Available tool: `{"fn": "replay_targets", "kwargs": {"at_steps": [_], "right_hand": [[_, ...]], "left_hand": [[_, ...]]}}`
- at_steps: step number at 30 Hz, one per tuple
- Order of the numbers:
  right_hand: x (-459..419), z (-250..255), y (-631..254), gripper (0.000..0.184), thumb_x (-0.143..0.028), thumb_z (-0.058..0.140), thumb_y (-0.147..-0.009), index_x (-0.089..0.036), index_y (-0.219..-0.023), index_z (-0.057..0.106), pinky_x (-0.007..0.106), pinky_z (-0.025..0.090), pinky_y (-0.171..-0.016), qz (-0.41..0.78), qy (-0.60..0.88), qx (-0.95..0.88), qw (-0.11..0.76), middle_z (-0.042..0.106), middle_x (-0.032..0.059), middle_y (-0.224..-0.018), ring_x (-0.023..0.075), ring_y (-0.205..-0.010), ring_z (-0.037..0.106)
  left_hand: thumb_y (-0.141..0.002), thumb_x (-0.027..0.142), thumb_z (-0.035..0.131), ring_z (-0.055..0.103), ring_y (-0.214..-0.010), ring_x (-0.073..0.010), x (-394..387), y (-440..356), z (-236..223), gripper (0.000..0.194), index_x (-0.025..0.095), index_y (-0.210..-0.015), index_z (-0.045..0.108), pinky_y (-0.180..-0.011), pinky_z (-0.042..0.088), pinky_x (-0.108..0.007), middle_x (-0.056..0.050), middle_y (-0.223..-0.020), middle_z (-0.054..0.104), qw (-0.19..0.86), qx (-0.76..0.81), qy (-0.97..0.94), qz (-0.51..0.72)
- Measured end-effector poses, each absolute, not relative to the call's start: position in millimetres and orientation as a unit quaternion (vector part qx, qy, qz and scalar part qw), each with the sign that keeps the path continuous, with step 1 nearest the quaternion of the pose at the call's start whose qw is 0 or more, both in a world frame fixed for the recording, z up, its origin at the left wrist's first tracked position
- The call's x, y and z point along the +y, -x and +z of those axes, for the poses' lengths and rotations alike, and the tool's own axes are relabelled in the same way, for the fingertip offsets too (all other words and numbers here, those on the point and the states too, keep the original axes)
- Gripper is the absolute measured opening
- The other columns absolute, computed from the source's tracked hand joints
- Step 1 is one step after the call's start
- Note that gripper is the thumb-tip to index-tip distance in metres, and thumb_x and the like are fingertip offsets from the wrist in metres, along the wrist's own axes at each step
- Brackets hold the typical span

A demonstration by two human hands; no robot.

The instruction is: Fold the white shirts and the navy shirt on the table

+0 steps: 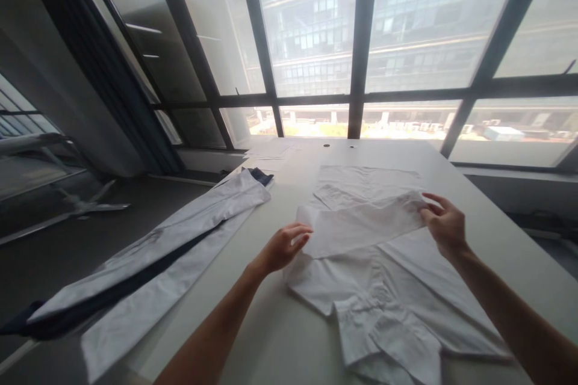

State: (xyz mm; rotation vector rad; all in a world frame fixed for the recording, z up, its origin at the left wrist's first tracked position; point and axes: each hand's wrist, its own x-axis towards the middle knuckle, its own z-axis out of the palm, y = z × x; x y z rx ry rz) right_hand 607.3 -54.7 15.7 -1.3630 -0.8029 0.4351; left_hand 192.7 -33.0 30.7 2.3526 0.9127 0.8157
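Centrally, a long, white, thin cloth panel (pixel 361 228) spans two bare hands, raised slightly at its right end. The left hand (pixel 284 246) pinches the panel's left end between thumb and fingers; the right hand (pixel 445 222) grips its right end likewise. Beneath and around the panel lies a white, creased cloth garment (pixel 451 295), with gathered folds toward the viewer and a flatter portion beyond; whether panel and garment are joined cannot be told. The panel covers the garment's middle, and the right forearm crosses its right side. To the left, well apart, long white cloth pieces (pixel 189 234) lie with dark navy cloth (pixel 180 258) between them, overhanging the edge. All rest on a broad, smooth white table (pixel 483 222), which bears flat white sheets (pixel 268 153) at its far left corner and a small dark round spot (pixel 326 145) near its far edge. Beyond stand dark-framed windows (pixel 311 42), a dark blue curtain (pixel 108 66) and, at far left, a grey metal frame (pixel 67 207) on dark flooring (pixel 149 204).
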Motion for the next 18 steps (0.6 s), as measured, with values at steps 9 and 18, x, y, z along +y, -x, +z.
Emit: {"fn": "replay_targets", "kwargs": {"at_steps": [9, 18], "right_hand": [[11, 81, -677, 0.038, -0.002, 0.065, -0.073, -0.009, -0.109, 0.079, 0.023, 0.044, -0.057, 0.136, 0.614, -0.425, 0.652, 0.078, 0.0127, -0.092, 0.0114, -0.065, 0.061], [45, 85, -694, 0.025, -0.006, 0.066, -0.077, -0.007, -0.098, 0.081, 0.027, 0.043, -0.063, 0.145, 0.685, -0.451, 0.554, 0.075, 0.0098, -0.077, 0.0122, -0.065, 0.059]], "left_hand": [[-0.100, 0.021, 0.049, 0.063, -0.117, -0.0218, -29, -203, 8, 0.029, 0.022, -0.124, 0.066, -0.105, 0.049, -0.039, -0.009, -0.122, 0.069, 0.178, 0.327, -0.861, 0.347], [-0.091, 0.025, 0.066, 0.064, -0.115, -0.0241, -17, -191, -11, 0.026, 0.024, -0.116, 0.071, -0.106, 0.049, -0.039, -0.008, -0.123, 0.069, 0.139, 0.390, -0.884, 0.216]]}}
